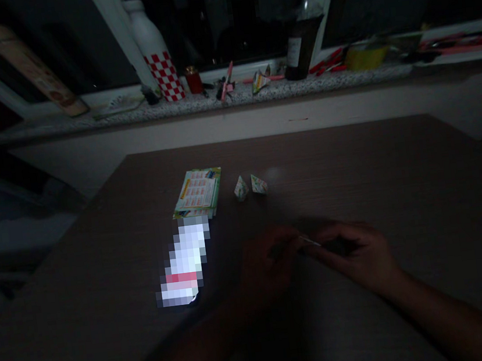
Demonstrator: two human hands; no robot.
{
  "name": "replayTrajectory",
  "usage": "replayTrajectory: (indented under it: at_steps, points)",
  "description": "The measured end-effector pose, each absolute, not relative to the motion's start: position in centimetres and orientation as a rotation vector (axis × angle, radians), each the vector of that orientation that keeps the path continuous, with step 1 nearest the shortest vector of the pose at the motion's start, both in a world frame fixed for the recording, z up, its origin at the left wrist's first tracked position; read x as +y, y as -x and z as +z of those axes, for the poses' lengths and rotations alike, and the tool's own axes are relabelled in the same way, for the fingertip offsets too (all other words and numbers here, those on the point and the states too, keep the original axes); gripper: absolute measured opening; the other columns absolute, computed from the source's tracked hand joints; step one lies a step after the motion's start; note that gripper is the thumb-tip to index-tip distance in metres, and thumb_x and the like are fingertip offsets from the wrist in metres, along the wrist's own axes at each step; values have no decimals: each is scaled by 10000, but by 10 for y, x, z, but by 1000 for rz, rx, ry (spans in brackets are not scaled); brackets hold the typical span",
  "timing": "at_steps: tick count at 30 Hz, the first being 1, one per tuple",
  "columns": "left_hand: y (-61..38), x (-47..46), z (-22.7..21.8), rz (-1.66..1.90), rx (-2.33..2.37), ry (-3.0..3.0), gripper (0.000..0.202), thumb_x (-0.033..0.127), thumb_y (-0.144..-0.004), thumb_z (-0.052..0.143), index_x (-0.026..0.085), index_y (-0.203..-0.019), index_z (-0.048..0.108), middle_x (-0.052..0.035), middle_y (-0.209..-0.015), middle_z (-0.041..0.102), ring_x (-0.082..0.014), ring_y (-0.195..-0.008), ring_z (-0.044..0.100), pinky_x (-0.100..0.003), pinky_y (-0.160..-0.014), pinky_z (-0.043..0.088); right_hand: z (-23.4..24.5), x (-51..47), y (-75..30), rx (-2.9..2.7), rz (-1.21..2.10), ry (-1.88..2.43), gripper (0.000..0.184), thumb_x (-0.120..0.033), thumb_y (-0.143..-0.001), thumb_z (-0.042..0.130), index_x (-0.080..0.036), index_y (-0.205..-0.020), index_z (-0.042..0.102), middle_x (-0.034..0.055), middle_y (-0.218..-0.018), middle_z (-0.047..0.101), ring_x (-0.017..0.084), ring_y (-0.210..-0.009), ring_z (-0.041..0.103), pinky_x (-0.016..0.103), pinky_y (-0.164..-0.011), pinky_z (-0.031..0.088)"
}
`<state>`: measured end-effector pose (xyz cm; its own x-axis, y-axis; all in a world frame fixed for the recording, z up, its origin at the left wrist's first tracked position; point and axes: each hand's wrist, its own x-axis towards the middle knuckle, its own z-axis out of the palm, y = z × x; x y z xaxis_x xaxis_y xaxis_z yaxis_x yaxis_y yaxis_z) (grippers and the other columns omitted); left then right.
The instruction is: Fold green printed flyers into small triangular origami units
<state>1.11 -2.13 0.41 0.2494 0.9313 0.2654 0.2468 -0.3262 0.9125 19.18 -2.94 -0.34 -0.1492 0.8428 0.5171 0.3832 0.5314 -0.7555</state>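
Both hands meet above the table in dim light. My left hand (271, 262) is closed, its thumb and fingers pinching one end of a small piece of paper (310, 241). The other end is between the thumb and fingers of my right hand (359, 254). Only a thin pale edge of this paper shows; the fingers cover the rest. Beyond the hands stand two small folded paper shapes, a left one (241, 188) and a right one (259, 184), a little apart. Left of them lies a stack of printed paper sheets (198, 191) in green and white.
A phone with a bright, blurred-out screen (184, 257) lies left of my hands on the brown table (375, 170). On the granite windowsill (235, 102) stand a red-checked white bottle (159, 56), a dark bottle (298, 50), a tall tan cylinder (34, 71) and several pens.
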Motion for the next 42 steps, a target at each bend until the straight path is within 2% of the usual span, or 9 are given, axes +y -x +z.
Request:
replayTrajectory:
  at_steps: [6,11,18,23,27,33,42]
  points:
    - [-10,-17,0,1041,1082,-1600,201,275,-830,631,184,-1008,654,-24,-898,705,-142,-829,652,-235,-736,499,-4,-28,-193,-1744,648,966,62,-135,-757,704,-189,-778,682,18,-741,730,137,-643,685,227,-598,545]
    - [-7,-11,4,1036,941,-1780,114,236,-844,607,155,-834,687,-31,-836,653,-133,-789,618,-233,-714,472,-5,-25,-197,-1782,672,917,83,-119,-748,710,-189,-778,677,16,-722,714,134,-636,671,225,-585,525]
    - [-8,-15,6,1081,827,-1890,132,203,-868,557,129,-825,659,-39,-790,604,-127,-743,574,-235,-675,436,-2,-28,-195,-1755,795,982,22,-192,-788,677,-178,-794,694,24,-708,716,130,-616,659,216,-577,515]
    - [-9,-16,6,1091,840,-1833,117,192,-861,561,133,-817,652,-31,-770,591,-120,-723,559,-226,-658,423,-1,-30,-194,-1786,994,1107,223,-310,-853,599,-155,-724,693,21,-581,668,117,-509,594,205,-472,441]
    - [-11,-16,5,1093,897,-1718,115,215,-857,575,140,-803,644,-24,-766,589,-119,-712,557,-227,-656,425,-1,-29,-194,-1807,1112,1113,332,-357,-876,556,-141,-646,658,19,-525,621,106,-476,544,211,-452,386]
    - [-14,-16,-2,1076,908,-1559,150,276,-837,609,144,-776,644,-19,-736,584,-121,-683,544,-228,-621,419,1,-28,-192,-1700,1234,1065,335,-377,-861,581,-147,-622,627,20,-506,629,104,-459,555,204,-448,395]
    - [-12,-14,-3,977,1008,-1553,210,299,-789,639,128,-671,608,-5,-633,571,-94,-583,507,-198,-546,387,-6,-28,-190,-1506,1290,1151,330,-434,-863,564,-146,-714,628,6,-551,598,85,-475,509,192,-451,399]
